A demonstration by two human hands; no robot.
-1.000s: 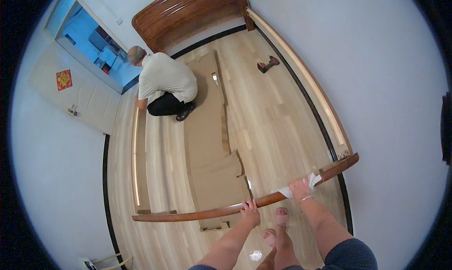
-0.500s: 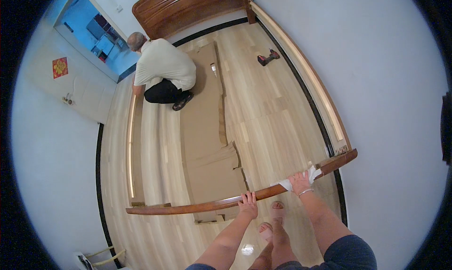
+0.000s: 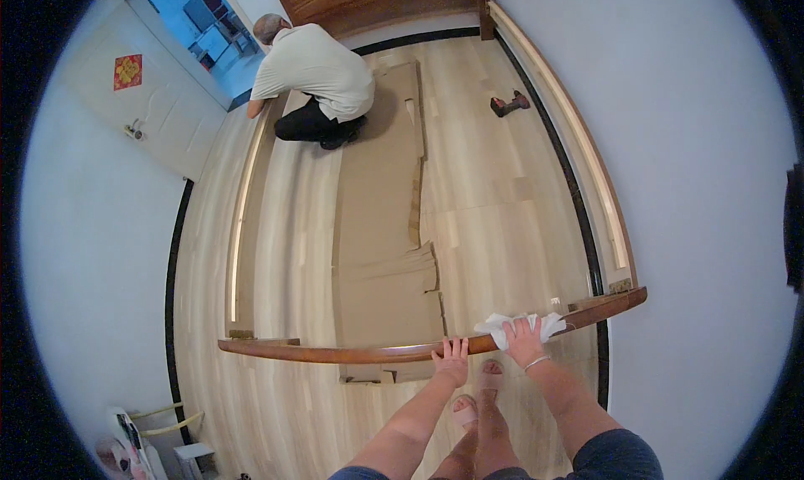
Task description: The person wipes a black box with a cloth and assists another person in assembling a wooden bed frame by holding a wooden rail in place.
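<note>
A curved brown wooden bed footboard (image 3: pixel 360 355) spans the floor in front of me. My left hand (image 3: pixel 452 363) grips its top edge near the middle, fingers bent over the wood. A short way to the right, my right hand (image 3: pixel 524 346) presses a crumpled white cloth (image 3: pixel 492 323) onto the same edge. The cloth bulges out on both sides of the fingers. Bed side rails, the left one (image 3: pixel 244 229) and the right one (image 3: pixel 578 149), run from the footboard toward the far end. What lies beneath my palms is hidden.
A person (image 3: pixel 322 74) in a light shirt crouches by the far left rail. Flattened cardboard (image 3: pixel 377 229) lies between the rails. A cordless drill (image 3: pixel 509 104) rests on the floor at the right. The headboard (image 3: pixel 377 1) stands against the far wall, and a white door (image 3: pixel 142 86) at the left.
My right hand and the cloth have slid left along the footboard, closer to my left hand, and the cloth is bunched differently. The whole view has shifted slightly; the person still crouches.
</note>
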